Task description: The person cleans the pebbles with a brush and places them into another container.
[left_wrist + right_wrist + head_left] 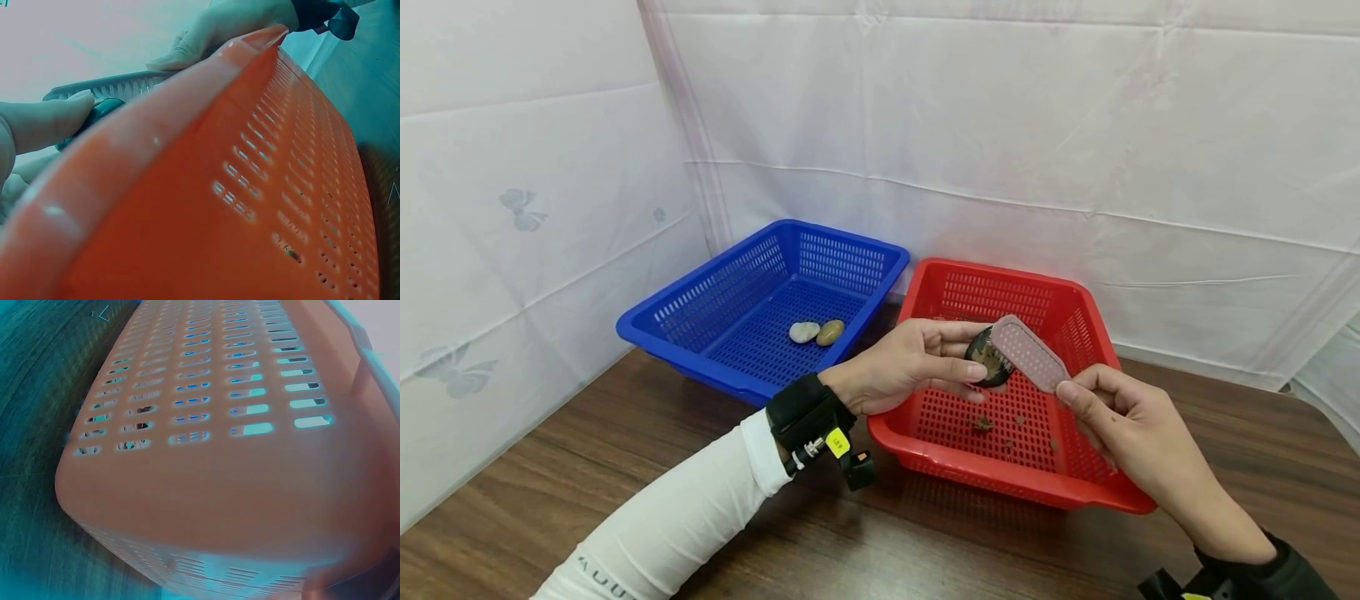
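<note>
In the head view my left hand (pixel 917 364) holds a dark, mud-caked stone (pixel 988 360) between thumb and fingers, above the red basket (pixel 1000 483). My right hand (pixel 1133 427) pinches one end of a pale pink brush (pixel 1032 353), thumb on top. The brush's far end overlaps the stone, bristles turned toward it. From the left wrist view, the brush (pixel 112 81) lies over the stone (pixel 100 117), with the basket wall (pixel 169 206) hiding the lower part. Only the outside of the basket (pixel 187 494) fills the right wrist view.
Bits of brown dirt (pixel 982 424) lie on the red basket's floor. To its left stands a blue basket (pixel 692 358) holding a whitish stone (pixel 803 332) and a tan stone (pixel 831 333). Both baskets sit on a wooden table (pixel 850 550), with pale curtains (pixel 1000 125) behind.
</note>
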Motion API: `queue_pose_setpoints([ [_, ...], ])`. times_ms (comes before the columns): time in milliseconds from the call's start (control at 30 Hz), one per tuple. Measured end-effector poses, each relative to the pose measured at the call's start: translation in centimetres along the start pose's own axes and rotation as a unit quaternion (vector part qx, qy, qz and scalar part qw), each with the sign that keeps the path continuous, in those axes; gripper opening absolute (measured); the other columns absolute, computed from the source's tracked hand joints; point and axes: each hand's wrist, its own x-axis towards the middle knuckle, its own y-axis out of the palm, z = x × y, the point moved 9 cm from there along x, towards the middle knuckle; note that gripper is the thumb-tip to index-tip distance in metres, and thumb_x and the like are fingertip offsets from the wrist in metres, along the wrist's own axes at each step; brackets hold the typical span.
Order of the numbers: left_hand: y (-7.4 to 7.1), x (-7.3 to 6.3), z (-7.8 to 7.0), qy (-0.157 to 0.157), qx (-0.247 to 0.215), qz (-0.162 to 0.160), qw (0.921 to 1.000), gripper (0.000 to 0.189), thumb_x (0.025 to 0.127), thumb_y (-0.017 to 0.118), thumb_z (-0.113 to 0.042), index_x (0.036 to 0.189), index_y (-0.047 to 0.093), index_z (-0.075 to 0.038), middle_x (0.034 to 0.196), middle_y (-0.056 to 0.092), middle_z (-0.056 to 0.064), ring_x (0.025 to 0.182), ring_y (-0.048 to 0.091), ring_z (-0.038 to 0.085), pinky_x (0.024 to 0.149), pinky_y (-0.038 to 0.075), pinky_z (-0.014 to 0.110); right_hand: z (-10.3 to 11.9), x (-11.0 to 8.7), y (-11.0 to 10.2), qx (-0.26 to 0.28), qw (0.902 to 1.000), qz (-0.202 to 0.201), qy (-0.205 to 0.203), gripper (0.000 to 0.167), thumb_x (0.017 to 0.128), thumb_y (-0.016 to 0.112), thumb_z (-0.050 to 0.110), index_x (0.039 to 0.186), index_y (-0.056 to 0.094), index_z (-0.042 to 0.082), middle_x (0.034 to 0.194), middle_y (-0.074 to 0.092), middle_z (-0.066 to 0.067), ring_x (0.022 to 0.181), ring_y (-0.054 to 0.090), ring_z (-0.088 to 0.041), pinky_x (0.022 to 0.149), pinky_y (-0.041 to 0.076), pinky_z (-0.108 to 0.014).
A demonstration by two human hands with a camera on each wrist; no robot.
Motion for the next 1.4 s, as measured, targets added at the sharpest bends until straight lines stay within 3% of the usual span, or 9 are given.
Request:
queue_pose_setpoints([
  [767, 0.28, 0.01, 0.01, 0.001, 0.014, 0.012, 0.9998, 0.061, 0.102, 0.061, 0.01, 0.16, 0.043, 0.002, 0.14, 0.065, 0.022, 0.116, 0.072, 0.031, 0.095, 0.06, 0.05, -0.08, -0.05, -0.06, -0.008, 0.9999, -0.005, 0.006, 0.013, 0.108, 0.066, 0.022, 0.099, 0.066, 0.013, 0.06, 0.047, -0.005, 0.045, 0.043, -0.021, 0.039, 0.037, -0.036],
  [1033, 0.44, -0.07, -0.04, 0.002, 0.017, 0.024, 0.9996, 0.062, 0.102, 0.061, 0.011, 0.16, 0.041, 0.003, 0.139, 0.065, 0.022, 0.112, 0.073, 0.03, 0.097, 0.058, 0.055, -0.07, -0.05, -0.06, -0.011, 0.9999, -0.005, 0.007, 0.013, 0.108, 0.066, 0.023, 0.099, 0.067, 0.013, 0.06, 0.047, -0.005, 0.045, 0.043, -0.021, 0.04, 0.038, -0.036],
  [1400, 0.52, -0.1, 0.11, -0.006, 0.023, 0.026, 0.9994, 0.062, 0.102, 0.062, 0.011, 0.16, 0.041, 0.004, 0.139, 0.066, 0.022, 0.111, 0.073, 0.029, 0.096, 0.059, 0.055, -0.05, -0.1, -0.04, -0.015, 0.9998, -0.009, 0.005, 0.012, 0.108, 0.067, 0.022, 0.099, 0.067, 0.013, 0.059, 0.047, -0.005, 0.045, 0.043, -0.021, 0.039, 0.038, -0.035],
])
